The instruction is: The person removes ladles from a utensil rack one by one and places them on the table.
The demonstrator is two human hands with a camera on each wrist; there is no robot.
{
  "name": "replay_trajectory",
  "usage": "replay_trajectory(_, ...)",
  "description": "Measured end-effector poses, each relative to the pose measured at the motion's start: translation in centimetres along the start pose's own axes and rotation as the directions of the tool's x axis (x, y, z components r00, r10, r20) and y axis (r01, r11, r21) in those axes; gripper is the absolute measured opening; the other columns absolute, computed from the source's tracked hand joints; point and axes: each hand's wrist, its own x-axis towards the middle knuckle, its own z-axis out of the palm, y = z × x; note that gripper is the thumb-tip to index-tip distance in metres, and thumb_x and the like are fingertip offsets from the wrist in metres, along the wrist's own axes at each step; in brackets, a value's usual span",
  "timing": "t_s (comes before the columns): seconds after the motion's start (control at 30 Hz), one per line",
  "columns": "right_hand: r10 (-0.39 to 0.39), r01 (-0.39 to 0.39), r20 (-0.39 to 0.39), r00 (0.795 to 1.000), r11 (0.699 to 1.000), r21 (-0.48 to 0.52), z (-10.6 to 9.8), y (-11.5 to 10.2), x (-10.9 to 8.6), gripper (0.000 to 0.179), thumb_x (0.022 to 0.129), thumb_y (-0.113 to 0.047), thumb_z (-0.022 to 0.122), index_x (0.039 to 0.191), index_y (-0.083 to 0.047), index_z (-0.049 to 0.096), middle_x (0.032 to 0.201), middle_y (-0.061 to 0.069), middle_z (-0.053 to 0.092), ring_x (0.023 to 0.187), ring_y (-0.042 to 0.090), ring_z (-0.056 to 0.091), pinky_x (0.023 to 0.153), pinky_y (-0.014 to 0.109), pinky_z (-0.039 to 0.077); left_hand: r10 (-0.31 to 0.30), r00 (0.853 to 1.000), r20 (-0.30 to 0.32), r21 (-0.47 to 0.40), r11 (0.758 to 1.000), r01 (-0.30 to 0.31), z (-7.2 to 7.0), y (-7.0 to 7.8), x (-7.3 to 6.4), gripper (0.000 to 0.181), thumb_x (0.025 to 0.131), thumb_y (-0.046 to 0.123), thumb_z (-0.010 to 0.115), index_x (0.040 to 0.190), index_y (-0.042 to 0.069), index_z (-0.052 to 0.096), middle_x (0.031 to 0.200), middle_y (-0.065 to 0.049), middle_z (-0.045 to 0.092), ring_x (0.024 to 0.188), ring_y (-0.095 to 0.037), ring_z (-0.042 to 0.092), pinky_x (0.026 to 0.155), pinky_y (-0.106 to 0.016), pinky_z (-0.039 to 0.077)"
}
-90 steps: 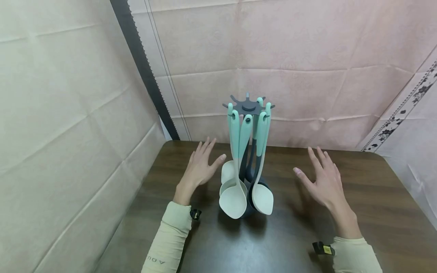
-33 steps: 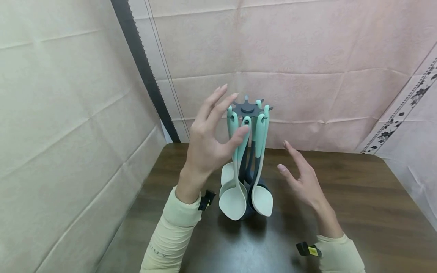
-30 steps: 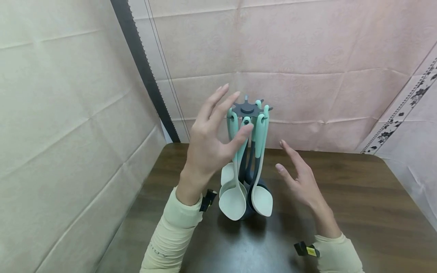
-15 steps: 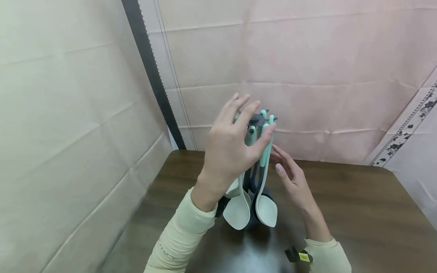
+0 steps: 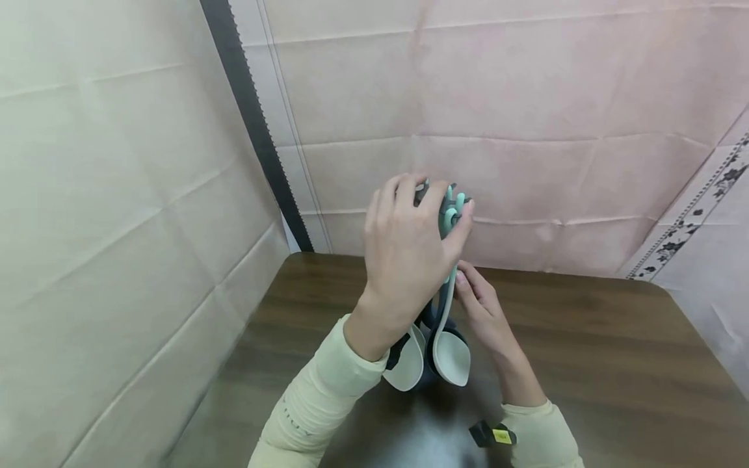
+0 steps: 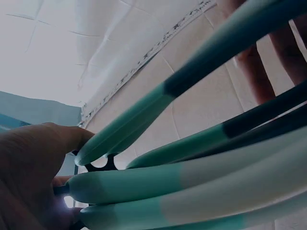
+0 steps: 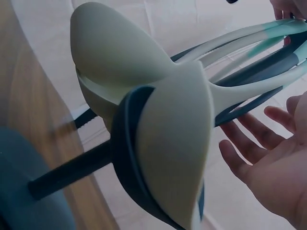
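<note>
Now the left hand [image 5: 406, 250] has come over the top of the utensil stand [image 7: 71, 170], with thumb and fingers bent round it from opposite sides. The right hand [image 5: 486, 312] has also moved in, from well apart on the stand's right to just beside the hanging utensils [image 6: 129, 182] on that side; its fingers are loosely curved and apart, and whether the tips touch anything is impossible to tell. The stand itself keeps its place, upright on the table [image 5: 585, 338], the utensils hanging around it. For the work in hand, reaching seems to have given way to holding, at the stand's top at least.
</note>
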Motion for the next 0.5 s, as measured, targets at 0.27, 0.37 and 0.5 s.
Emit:
replay_trajectory(0.27, 0.054, -0.057, 0.023, 0.998, 0.992, 0.115, 0.8, 0.4, 0.3, 0.029, 0.114, -0.013, 0.042, 0.136, -0.013, 0.061, 0.117, 0.005, 0.062, 0.106, 0.022, 0.059, 0.091, 0.033, 0.055, 0.01, 0.994, -0.113, 0.024, 1.0, -0.007, 1.2, -0.2, -0.1, 0.031, 0.095, 0.036, 0.064, 0.107, 0.016, 0.083, 0.108, -0.003, 0.076, 0.104, -0.024, 0.067, 0.089, -0.037, 0.052)
replay_trajectory(0.37, 0.07, -0.07, -0.006, 0.997, 0.993, 0.09, 0.8, 0.3, 0.3, 0.028, 0.114, -0.012, 0.044, 0.135, -0.015, 0.062, 0.115, 0.005, 0.062, 0.105, 0.026, 0.057, 0.089, 0.033, 0.054, 0.022, 0.988, -0.152, 0.014, 1.0, -0.02, 1.7, -0.3, -0.1, 0.029, 0.094, 0.034, 0.065, 0.105, 0.016, 0.084, 0.106, -0.001, 0.076, 0.101, -0.024, 0.068, 0.091, -0.038, 0.052)
replay_trajectory(0.5, 0.061, -0.059, -0.052, 0.997, 0.998, 0.038, 0.7, 0.3, 0.2, 0.028, 0.112, -0.008, 0.048, 0.134, -0.013, 0.064, 0.113, 0.005, 0.064, 0.101, 0.03, 0.058, 0.085, 0.03, 0.053, 0.028, 0.983, -0.181, -0.001, 1.0, -0.029, 2.2, -0.5, -0.2, 0.029, 0.092, 0.033, 0.066, 0.104, 0.015, 0.084, 0.105, -0.001, 0.077, 0.098, -0.023, 0.069, 0.094, -0.04, 0.052)
